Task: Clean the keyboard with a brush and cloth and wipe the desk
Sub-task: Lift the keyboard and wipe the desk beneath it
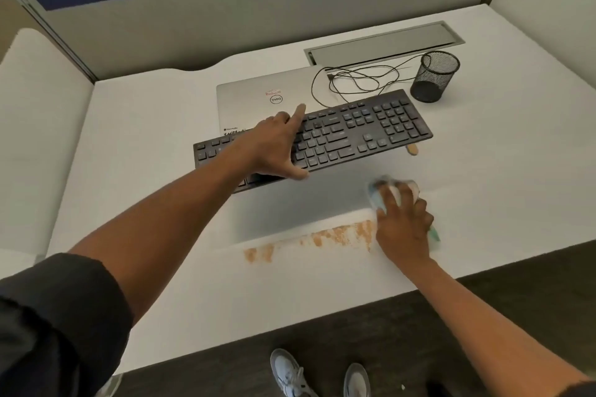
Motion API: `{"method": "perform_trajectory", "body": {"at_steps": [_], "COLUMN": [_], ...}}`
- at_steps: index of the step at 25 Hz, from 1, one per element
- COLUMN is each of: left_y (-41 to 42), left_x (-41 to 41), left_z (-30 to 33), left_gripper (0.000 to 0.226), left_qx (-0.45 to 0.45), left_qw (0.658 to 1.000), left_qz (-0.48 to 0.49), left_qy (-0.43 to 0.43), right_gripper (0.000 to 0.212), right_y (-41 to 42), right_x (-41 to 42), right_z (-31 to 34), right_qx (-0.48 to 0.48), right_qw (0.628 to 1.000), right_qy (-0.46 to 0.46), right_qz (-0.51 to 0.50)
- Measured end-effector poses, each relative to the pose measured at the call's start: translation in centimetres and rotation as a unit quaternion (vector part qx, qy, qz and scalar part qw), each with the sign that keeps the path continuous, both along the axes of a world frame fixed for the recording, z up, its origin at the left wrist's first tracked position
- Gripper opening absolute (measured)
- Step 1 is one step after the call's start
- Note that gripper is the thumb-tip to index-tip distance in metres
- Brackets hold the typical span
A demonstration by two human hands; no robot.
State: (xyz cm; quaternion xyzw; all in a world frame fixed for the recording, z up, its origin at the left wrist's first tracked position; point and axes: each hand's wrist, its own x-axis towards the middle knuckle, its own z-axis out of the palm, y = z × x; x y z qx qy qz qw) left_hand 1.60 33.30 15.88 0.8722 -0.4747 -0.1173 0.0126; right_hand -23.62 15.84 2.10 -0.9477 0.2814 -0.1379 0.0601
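Note:
A black keyboard (348,129) lies tilted, its far edge resting on a closed silver laptop (258,97). My left hand (277,145) holds the keyboard across its middle, thumb at the near edge and fingers over the far edge. My right hand (403,222) presses a crumpled white and teal cloth (383,190) onto the white desk (161,145), right of an orange-brown smear (338,234). A wooden handle tip (412,147), perhaps the brush, pokes out under the keyboard's near right edge.
A black mesh pen cup (433,76) stands at the back right beside a loose black cable (354,79) and a grey cable hatch (383,42). Grey partition walls enclose the desk. My shoes (290,374) show below the front edge.

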Motion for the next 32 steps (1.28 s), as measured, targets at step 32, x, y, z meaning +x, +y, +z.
{"method": "perform_trajectory", "body": {"at_steps": [32], "left_y": [-2.3], "left_x": [-1.8], "left_z": [-4.2], "left_gripper": [0.133], "left_qx": [-0.005], "left_qw": [0.999], "left_qz": [0.033], "left_qy": [0.037], "right_gripper": [0.051], "right_y": [8.1], "right_x": [0.0], "right_z": [2.2], "right_qx": [0.137], "right_qw": [0.877], "right_qy": [0.062], "right_qz": [0.456]}}
